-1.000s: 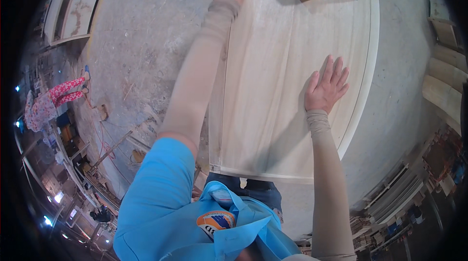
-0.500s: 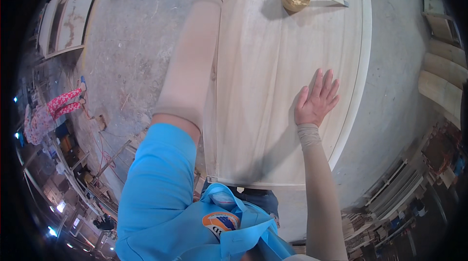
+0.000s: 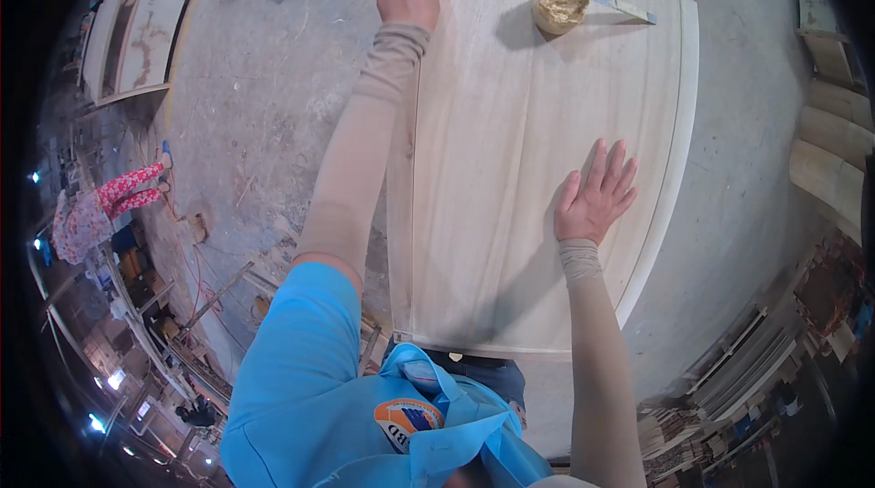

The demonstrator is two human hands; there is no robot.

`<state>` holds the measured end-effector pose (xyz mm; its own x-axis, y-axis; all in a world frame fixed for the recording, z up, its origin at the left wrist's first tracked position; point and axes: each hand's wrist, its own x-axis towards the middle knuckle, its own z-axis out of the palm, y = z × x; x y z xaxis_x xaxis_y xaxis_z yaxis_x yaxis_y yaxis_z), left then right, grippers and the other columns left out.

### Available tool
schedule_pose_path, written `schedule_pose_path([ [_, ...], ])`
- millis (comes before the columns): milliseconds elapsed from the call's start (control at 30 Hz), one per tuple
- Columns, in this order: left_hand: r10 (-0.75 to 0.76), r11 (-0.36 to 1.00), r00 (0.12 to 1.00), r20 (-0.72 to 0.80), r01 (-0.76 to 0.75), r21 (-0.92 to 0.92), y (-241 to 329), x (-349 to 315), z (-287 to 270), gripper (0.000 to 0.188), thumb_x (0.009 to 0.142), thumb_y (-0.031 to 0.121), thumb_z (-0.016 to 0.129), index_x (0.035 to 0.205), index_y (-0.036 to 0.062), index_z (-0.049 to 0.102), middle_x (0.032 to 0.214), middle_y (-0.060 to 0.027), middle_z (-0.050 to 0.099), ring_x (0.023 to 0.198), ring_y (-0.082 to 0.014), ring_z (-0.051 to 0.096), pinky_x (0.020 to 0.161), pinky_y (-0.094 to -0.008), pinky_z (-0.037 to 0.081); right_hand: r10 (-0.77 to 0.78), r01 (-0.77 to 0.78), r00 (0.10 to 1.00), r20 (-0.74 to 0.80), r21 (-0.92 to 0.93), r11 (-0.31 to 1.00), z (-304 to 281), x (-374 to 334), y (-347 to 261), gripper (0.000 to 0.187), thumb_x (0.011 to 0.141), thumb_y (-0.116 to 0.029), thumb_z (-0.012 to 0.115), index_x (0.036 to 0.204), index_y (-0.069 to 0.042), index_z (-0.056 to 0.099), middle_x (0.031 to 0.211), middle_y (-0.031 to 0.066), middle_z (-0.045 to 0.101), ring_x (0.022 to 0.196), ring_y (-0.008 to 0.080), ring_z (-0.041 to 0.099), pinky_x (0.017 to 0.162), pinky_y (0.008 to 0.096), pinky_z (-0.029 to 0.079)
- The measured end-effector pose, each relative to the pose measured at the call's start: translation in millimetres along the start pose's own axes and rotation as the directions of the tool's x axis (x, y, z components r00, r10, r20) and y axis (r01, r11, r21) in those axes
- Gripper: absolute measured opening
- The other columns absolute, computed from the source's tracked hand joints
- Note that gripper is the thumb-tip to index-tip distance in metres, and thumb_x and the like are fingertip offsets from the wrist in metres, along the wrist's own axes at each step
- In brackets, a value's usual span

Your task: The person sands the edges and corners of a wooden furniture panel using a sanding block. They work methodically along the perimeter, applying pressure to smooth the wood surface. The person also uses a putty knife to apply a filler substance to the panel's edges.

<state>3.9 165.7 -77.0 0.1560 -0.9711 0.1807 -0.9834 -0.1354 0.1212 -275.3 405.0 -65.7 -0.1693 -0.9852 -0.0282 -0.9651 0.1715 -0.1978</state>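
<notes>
A large pale wooden panel point(image 3: 547, 123) with a raised frame along its edges lies in front of me. My left hand point(image 3: 409, 0) is closed at the panel's far left edge, its arm stretched out; whatever its fingers may grip is hidden. Flat on the right part of the panel rests my right hand point(image 3: 594, 201), fingers spread, holding nothing. Toward the far right of the panel sits a small round container point(image 3: 560, 8) of yellowish-brown paste. A flat, stained strip-like tool point(image 3: 624, 8) sticks out beside it to the right.
Concrete floor point(image 3: 246, 105) surrounds the panel. Wooden frames point(image 3: 141, 41) stand at the far left, and a person in red patterned trousers point(image 3: 128, 192) is beyond the floor there. Curved wooden panels point(image 3: 825, 169) and stacked boards point(image 3: 743, 369) line the right side.
My left hand has drawn back toward me along the panel's left edge and is now fully in view. My right hand stays flat on the panel.
</notes>
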Motion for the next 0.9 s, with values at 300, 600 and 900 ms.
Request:
schedule_pose_path([
  [300,0.032,0.999,0.985,-0.168,-0.035,-0.012,-19,142,89,0.025,0.088,0.018,0.047,0.088,0.0055,0.069,0.083,-0.02,0.068,0.08,-0.0361,0.067,0.069,-0.0493,0.052,-0.018,0.018,1.0,-0.01,0.011,1.0,1,0,3,0.062,0.09,-0.029,0.045,0.149,-0.021,0.028,0.157,0.0046,0.018,0.144,0.0348,0.012,0.111,0.0615,0.01],
  [600,0.038,0.999,0.998,-0.041,-0.038,-0.008,-10,8,42,0.018,0.088,0.017,0.048,0.088,0.0075,0.063,0.073,-0.0157,0.067,0.065,-0.0317,0.067,0.055,-0.0453,0.052,-0.055,0.054,0.996,-0.074,-0.017,0.998,6,-5,4,0.062,0.091,-0.031,0.046,0.149,-0.022,0.027,0.157,0.0063,0.019,0.143,0.0367,0.014,0.109,0.0636,0.013],
  [900,-0.055,0.998,0.996,0.065,0.057,-0.032,-10,-245,-56,0.006,0.087,0.011,0.048,0.088,0.0069,0.053,0.072,-0.0152,0.065,0.066,-0.0346,0.067,0.055,-0.0444,0.053,-0.107,0.106,0.979,-0.172,-0.015,0.994,20,-8,8,0.057,0.093,-0.037,0.042,0.147,-0.023,0.03,0.155,0.0067,0.023,0.143,0.0362,0.015,0.11,0.0622,0.012],
])
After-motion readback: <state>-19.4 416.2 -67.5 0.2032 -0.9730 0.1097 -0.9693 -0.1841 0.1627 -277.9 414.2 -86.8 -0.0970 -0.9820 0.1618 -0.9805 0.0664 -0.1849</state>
